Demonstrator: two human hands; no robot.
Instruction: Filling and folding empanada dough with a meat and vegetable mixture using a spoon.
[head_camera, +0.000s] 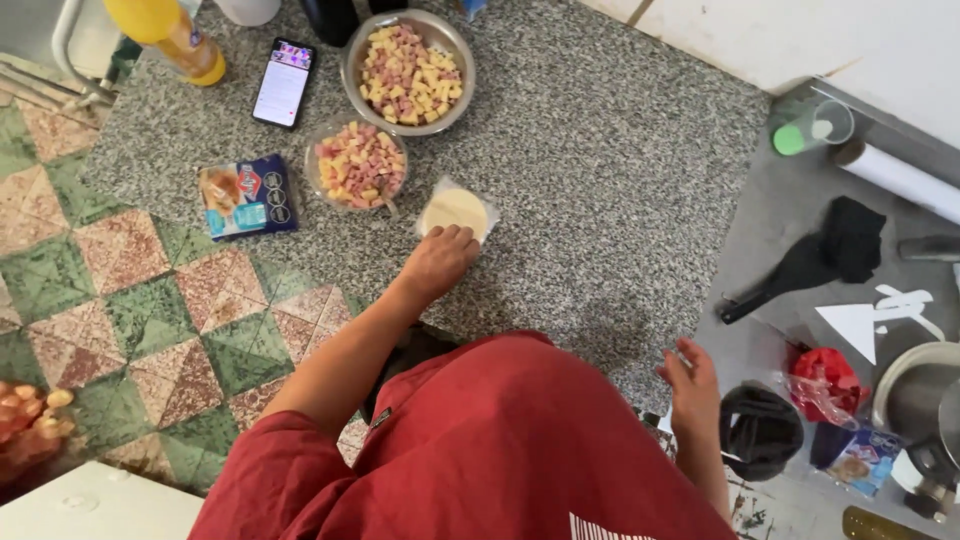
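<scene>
The right hand (690, 385) is at the near right corner of the granite countertop (600, 180), its fingers loosely curled; it seems to pinch a small thin thing, but I cannot tell for sure. The left hand (440, 258) reaches further in, fingers bent down on the near edge of a small clear bag (457, 211) with a pale round disc inside. Just behind stands a plastic bowl (358, 165) of pink and yellow pieces. Near the far edge, a metal bowl (407, 72) holds more of the same.
</scene>
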